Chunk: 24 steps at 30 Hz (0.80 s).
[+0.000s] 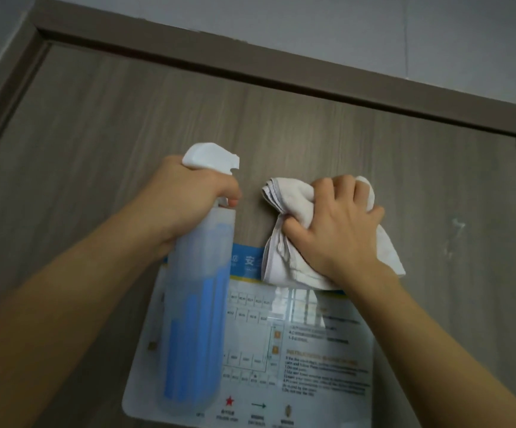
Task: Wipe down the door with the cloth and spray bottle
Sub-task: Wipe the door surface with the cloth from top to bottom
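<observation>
A grey-brown wood-grain door (127, 118) fills the view. My left hand (185, 196) grips the neck of a translucent spray bottle (198, 304) with blue liquid and a white trigger head, its nozzle pointing right, close to the door. My right hand (340, 230) holds a bunched white cloth (284, 261) and presses it against the door. The cloth hangs over the top edge of the sign.
A glossy evacuation-plan sign (312, 359) with a blue header is fixed to the door below my hands. The door frame (281, 72) runs across the top and down both sides, with white wall above. A pale smear (456, 230) marks the door at the right.
</observation>
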### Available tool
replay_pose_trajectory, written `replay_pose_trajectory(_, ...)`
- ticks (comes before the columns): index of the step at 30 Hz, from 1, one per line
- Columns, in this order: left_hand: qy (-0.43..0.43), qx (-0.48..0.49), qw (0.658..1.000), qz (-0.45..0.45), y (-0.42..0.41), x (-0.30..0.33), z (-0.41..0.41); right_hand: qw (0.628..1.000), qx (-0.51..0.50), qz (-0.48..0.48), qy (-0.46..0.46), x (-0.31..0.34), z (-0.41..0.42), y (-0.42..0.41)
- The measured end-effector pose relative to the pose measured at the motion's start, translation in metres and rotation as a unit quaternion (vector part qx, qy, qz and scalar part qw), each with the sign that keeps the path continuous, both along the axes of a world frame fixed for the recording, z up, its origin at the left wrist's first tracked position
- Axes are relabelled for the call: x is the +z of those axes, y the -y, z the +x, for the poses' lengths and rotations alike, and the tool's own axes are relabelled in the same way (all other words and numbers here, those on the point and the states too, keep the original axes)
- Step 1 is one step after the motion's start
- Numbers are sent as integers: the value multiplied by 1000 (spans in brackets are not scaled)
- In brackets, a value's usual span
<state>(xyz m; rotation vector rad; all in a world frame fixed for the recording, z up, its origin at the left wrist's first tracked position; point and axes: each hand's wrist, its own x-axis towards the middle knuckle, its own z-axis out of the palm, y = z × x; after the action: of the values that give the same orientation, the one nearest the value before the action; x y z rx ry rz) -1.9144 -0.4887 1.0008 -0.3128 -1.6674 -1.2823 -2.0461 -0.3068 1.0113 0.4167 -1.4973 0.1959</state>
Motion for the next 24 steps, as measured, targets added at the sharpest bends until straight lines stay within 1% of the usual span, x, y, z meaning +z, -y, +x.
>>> replay_pose_trajectory(3,2,7,1000,-7,4,2,2,1000,-12,2,-2,25,-2,3)
replay_pose_trajectory(8,67,-7,998,-7,17,15,-11,999,0,-31,17,101,-2,4)
replay_pose_trajectory(11,22,15,1000,1,8,7,-13,999,10,-47,23,138,-2,4)
replay_pose_trajectory(13,16,11,1000,0,6,-1,-18,998,10,-52,19,144,-2,6)
replay_pose_trajectory(15,24,0,1000,-5,3,-4,-24,999,9,-48,14,138,-4,4)
replay_pose_trajectory(18,11,-1,1000,16,-1,-15,-28,999,10,-30,17,114,-3,-1)
replay_pose_trajectory(22,17,-6,1000,5,-9,-28,-30,1000,-1,6,6,48,-5,-12)
replay_pose_trajectory(24,35,-4,999,7,-8,-27,-34,1000,2,13,5,15,-3,-19)
